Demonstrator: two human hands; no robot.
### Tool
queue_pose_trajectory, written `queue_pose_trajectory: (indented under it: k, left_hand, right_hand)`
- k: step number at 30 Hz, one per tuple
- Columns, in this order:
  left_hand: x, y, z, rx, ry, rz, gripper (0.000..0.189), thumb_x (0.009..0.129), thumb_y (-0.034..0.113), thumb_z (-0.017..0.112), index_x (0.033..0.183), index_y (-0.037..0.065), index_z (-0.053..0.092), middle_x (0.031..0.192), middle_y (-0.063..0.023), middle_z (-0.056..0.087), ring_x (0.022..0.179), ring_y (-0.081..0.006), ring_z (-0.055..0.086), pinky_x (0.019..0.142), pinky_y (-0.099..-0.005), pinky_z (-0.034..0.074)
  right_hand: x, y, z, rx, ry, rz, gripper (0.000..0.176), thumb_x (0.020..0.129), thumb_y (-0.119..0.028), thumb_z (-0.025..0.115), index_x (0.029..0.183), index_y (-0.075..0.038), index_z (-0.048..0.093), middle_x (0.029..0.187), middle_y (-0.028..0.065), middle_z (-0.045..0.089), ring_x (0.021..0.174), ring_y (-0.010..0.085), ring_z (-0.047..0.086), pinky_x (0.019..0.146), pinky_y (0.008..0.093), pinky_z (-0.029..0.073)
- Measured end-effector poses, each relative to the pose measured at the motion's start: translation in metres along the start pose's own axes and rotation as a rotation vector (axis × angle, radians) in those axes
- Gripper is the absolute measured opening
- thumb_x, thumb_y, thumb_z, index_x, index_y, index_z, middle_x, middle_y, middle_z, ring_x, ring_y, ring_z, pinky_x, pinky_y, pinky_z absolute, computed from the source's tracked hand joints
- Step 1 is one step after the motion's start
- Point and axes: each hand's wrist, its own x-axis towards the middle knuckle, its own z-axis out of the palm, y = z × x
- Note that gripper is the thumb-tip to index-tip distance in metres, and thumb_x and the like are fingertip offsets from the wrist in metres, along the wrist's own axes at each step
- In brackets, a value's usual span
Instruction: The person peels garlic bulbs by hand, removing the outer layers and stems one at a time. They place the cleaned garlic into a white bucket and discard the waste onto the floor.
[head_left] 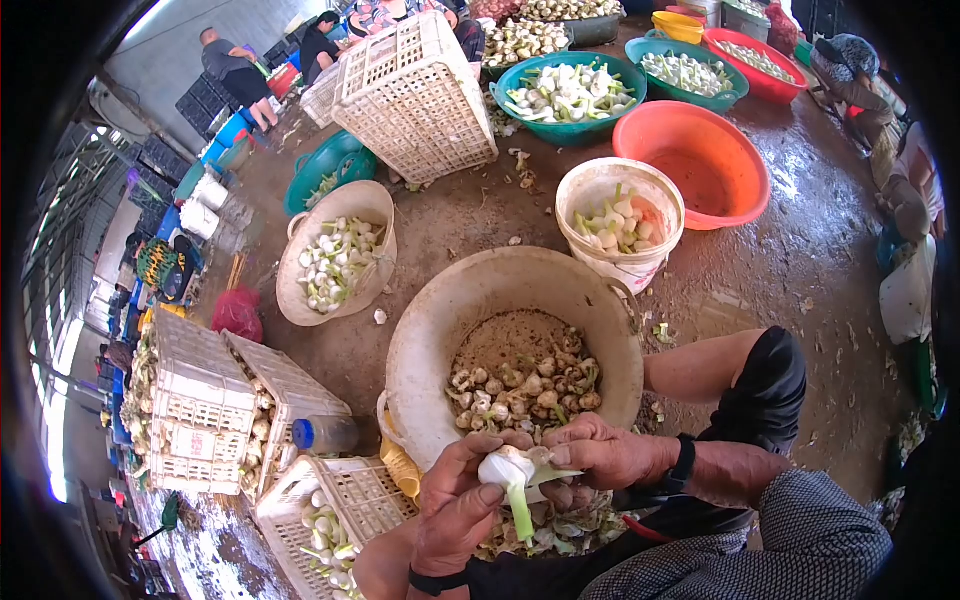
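Observation:
A white garlic bulb [508, 468] with a short green stem hanging down is held over my lap. My left hand [455, 510] wraps round it, thumb pressed on its side. On its other side my right hand [605, 450] pinches the pale outer skin [556, 474] between thumb and fingers; some fingertips are hidden behind it. Just beyond both hands stands a large, dirt-stained whitish tub [420, 320], with many brownish unpeeled garlic bulbs [525, 380] in its bottom. Loose peelings [555, 530] lie below my hands.
Ahead are a white bucket [615, 260] of peeled garlic, an orange basin [745, 195] and a teal basin [570, 130] of garlic. A cream tub [290, 275] and plastic crates [200, 400] stand left. An upright crate [420, 100] is farther ahead. Other people work around the edges.

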Motion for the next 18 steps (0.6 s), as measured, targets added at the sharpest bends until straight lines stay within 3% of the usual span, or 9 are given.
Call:
queue_pose_trajectory:
  k: [3, 5, 12, 14, 18]
  left_hand:
    - [0.0, 0.001, 0.001, 0.019, 0.066, -0.065, 0.046, 0.084, 0.009, 0.069, 0.125, 0.002, 0.049, 0.125, -0.0215, 0.056, 0.116, -0.0304, 0.055, 0.096, -0.0441, 0.049]
    - [0.002, 0.0, 0.0, -0.002, -0.047, -0.012, 0.043, 0.088, 0.002, 0.064, 0.128, -0.001, 0.049, 0.13, -0.0206, 0.054, 0.124, -0.0303, 0.05, 0.108, -0.0451, 0.037]
    - [0.002, 0.002, 0.002, -0.021, -0.065, -0.031, 0.044, 0.088, 0.004, 0.064, 0.13, 0.0, 0.049, 0.131, -0.0211, 0.053, 0.125, -0.031, 0.049, 0.107, -0.0448, 0.039]
    - [0.001, 0.002, 0.006, 0.022, 0.022, -0.028, 0.046, 0.085, 0.011, 0.068, 0.127, 0.002, 0.05, 0.127, -0.0247, 0.054, 0.111, -0.0333, 0.058, 0.091, -0.0434, 0.051]
    - [0.0, 0.002, 0.003, 0.042, 0.021, -0.046, 0.048, 0.085, 0.013, 0.069, 0.128, 0.002, 0.05, 0.127, -0.0261, 0.053, 0.104, -0.0332, 0.062, 0.086, -0.0422, 0.054]
  right_hand:
    - [-0.003, -0.006, 0.004, -0.033, 0.049, 0.002, 0.028, 0.096, -0.025, 0.049, 0.087, -0.002, 0.062, 0.07, 0.0036, 0.062, 0.053, 0.0089, 0.053, 0.048, 0.0229, 0.04]
    - [-0.004, -0.009, 0.003, -0.019, 0.057, 0.005, 0.028, 0.096, -0.025, 0.049, 0.086, -0.002, 0.062, 0.069, 0.0035, 0.061, 0.053, 0.0089, 0.052, 0.048, 0.023, 0.04]
    - [-0.003, -0.009, -0.005, 0.027, 0.031, 0.0, 0.024, 0.094, -0.022, 0.051, 0.088, -0.001, 0.06, 0.065, 0.0038, 0.057, 0.051, 0.0106, 0.048, 0.047, 0.0247, 0.037]
    - [-0.003, -0.006, -0.005, 0.085, 0.033, -0.001, 0.024, 0.094, -0.022, 0.051, 0.088, -0.001, 0.059, 0.065, 0.0047, 0.057, 0.05, 0.0113, 0.048, 0.047, 0.0252, 0.036]
    - [-0.002, -0.013, 0.003, 0.183, 0.031, -0.039, 0.026, 0.094, -0.023, 0.049, 0.087, 0.001, 0.058, 0.065, 0.0075, 0.057, 0.05, 0.0131, 0.048, 0.048, 0.0261, 0.037]
